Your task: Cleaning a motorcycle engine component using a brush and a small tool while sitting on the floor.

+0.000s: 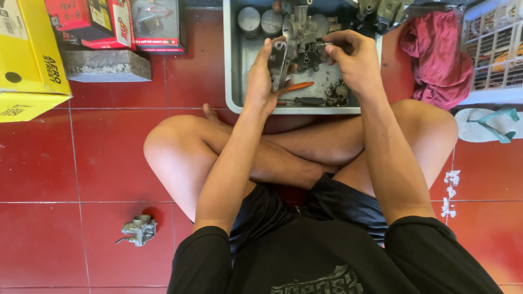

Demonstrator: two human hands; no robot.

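I sit cross-legged on a red tiled floor. My left hand [263,76] grips a grey metal carburetor [298,39] from the left side, holding it over a grey metal tray [233,81]. My right hand [354,57] pinches a small part against the carburetor's right side; what is between those fingers is hidden. In the tray below lie an orange-handled tool [297,86], a dark-handled screwdriver [305,100] and a small round dirty part [338,92].
A second carburetor [139,230] lies on the floor by my left knee. Yellow box [30,54], red boxes [92,22] and a stone block [106,65] sit at the far left. A red rag [438,57], a white basket [493,49] and a sandal [487,124] are at right.
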